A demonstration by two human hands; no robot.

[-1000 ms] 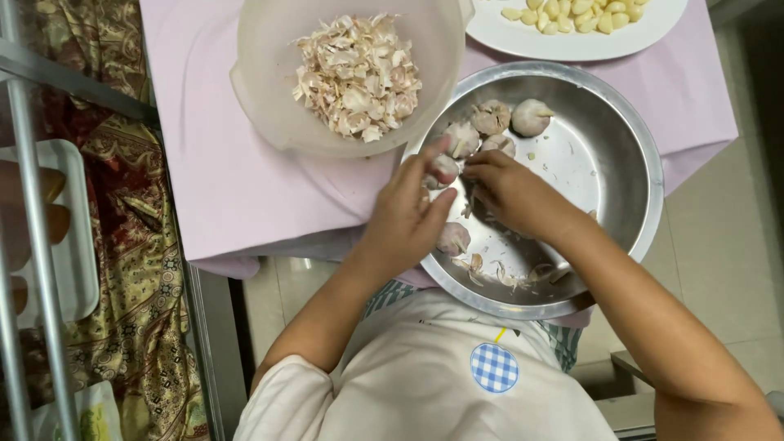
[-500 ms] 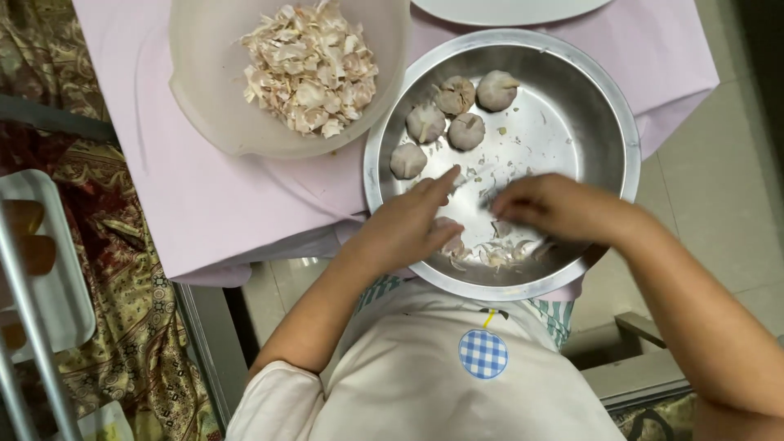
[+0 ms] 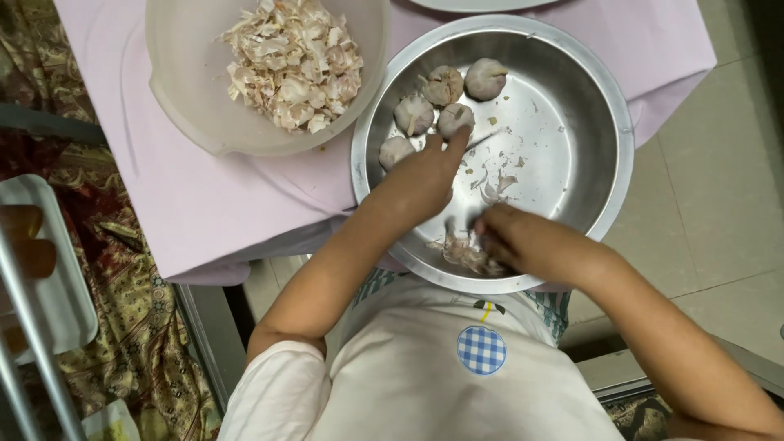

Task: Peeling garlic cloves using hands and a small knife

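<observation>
A round steel bowl [image 3: 588, 106] sits on the pink-covered table [image 3: 163, 196] in front of me. Several whole garlic bulbs [image 3: 445, 86] lie at its far left side. My left hand [image 3: 420, 175] reaches into the bowl, fingers stretched out, one fingertip touching a bulb [image 3: 452, 118]. My right hand [image 3: 510, 237] rests low at the bowl's near rim, fingers curled over a small heap of papery garlic skins [image 3: 467, 255]. Whether it grips them is hard to tell. Loose skin flakes [image 3: 494, 184] are scattered over the bowl's bottom.
A pale plastic bowl [image 3: 188, 106] full of garlic peels [image 3: 290, 61] stands to the left of the steel bowl. A white plate's edge [image 3: 482, 5] shows at the top. A patterned cloth [image 3: 122, 310] and a white tray [image 3: 49, 278] lie left; tiled floor [image 3: 719, 188] right.
My left hand has stretched forward to the garlic bulbs. My right hand has slid toward the bowl's near rim onto the heap of skins. The view has shifted closer to the steel bowl.
</observation>
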